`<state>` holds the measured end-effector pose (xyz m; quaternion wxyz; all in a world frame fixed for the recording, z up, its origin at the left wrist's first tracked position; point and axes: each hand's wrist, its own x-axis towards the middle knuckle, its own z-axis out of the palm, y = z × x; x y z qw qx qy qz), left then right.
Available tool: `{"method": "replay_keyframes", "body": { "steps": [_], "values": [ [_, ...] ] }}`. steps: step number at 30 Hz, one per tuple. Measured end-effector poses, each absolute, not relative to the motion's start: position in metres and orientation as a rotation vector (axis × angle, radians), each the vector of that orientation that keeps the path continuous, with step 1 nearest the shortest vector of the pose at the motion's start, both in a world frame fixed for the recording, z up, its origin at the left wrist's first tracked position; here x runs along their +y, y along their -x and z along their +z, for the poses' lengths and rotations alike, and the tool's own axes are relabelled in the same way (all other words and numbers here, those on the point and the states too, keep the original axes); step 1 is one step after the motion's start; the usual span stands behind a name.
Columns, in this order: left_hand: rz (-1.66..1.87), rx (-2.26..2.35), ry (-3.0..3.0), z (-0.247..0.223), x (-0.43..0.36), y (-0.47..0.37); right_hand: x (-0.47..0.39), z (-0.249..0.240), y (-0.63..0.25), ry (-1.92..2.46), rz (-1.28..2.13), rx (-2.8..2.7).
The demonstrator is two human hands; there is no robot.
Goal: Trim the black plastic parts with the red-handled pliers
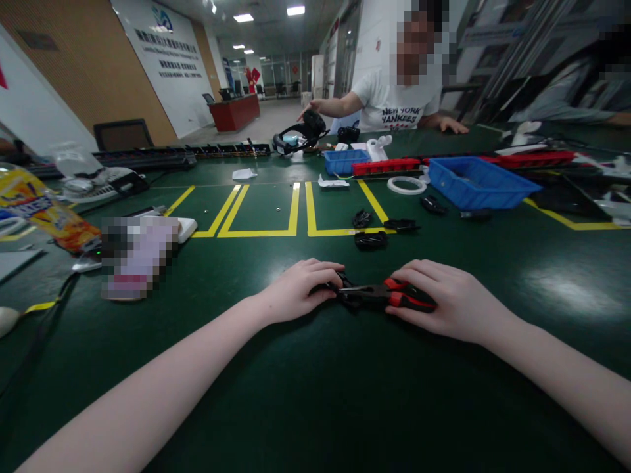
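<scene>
My right hand [438, 295] is wrapped round the red and black handles of a pair of pliers [411, 301]. The jaws point left and meet a small black part [349, 292], which my left hand [308, 289] pinches between thumb and fingers. How far the jaws grip the part is hard to make out. Just beyond my hands lie several dark plastic pieces, among them a ribbed black piece [371, 240] and a flat black piece [401, 225].
Across the green table [315, 394] run yellow tape outlines. A blue bin [478, 184], a smaller blue bin [345, 161] and a white ring [407, 186] stand farther back. At left are a phone [142, 259] and an orange drink bottle [46, 210]. A person [399, 98] sits opposite.
</scene>
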<state>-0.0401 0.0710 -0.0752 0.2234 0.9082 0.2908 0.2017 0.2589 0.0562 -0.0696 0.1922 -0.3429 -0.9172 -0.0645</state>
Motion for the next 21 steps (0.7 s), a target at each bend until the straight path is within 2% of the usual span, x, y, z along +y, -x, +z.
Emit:
{"method": "replay_keyframes", "body": {
  "steps": [21],
  "values": [
    [0.501,0.820,-2.457,-0.0720,0.0641,0.0386,0.0577,-0.0727,-0.2585,0.976,-0.181,-2.577]
  ]
}}
